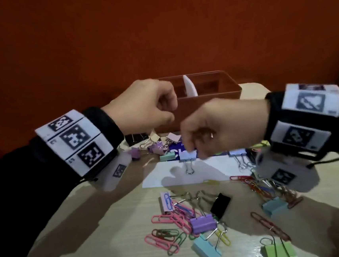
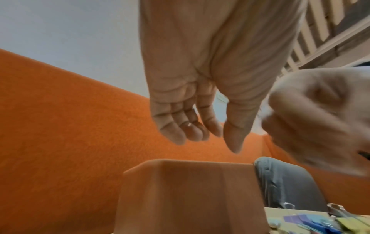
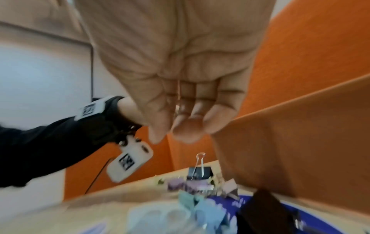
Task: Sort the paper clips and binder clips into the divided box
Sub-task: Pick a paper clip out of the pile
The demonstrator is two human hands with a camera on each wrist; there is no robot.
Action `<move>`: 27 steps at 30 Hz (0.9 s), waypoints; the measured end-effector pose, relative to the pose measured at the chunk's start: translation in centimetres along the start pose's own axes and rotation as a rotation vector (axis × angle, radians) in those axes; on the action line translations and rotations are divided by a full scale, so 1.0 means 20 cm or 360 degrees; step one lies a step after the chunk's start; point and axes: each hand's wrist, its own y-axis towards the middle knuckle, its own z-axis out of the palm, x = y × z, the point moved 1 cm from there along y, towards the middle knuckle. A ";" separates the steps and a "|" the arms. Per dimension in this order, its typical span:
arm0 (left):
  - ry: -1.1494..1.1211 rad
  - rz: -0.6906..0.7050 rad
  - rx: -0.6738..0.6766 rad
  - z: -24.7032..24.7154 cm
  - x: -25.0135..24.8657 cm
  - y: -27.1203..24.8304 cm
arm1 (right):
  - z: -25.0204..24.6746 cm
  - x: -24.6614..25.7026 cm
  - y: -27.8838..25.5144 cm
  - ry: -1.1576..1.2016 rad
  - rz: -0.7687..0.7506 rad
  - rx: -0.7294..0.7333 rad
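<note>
The left hand, fingers loosely curled and empty, hovers beside one brown divided box with two compartments. The right hand pinches a pale blue binder clip – just before the box, above white paper. About a dozen binder clips and many paper clips litter the table.

Clip-strewn table, box, probably paper
</note>
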 end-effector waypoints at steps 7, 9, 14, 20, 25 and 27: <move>0.0139 -0.0115 0.1114 0.09 -0.07 -0.28 | 0.18 0.12 -0.10 -0.0162 0.0076 0.0532; 0.0203 -0.0119 0.1179 0.11 -0.09 -0.31 | 0.20 0.13 -0.09 -0.0189 0.0091 0.0555; 0.0264 -0.0056 0.1104 0.15 -0.11 -0.35 | 0.24 0.15 -0.08 -0.0250 0.0102 0.0559; 0.0179 0.0058 0.0917 0.14 -0.11 -0.35 | 0.23 0.13 -0.09 -0.0278 0.0126 0.0484; 0.0094 0.0110 0.0831 0.14 -0.10 -0.34 | 0.17 0.10 -0.12 -0.0213 0.0152 0.0338; 0.0048 0.0159 0.0766 0.15 -0.11 -0.33 | 0.15 0.09 -0.12 -0.0175 0.0155 0.0293</move>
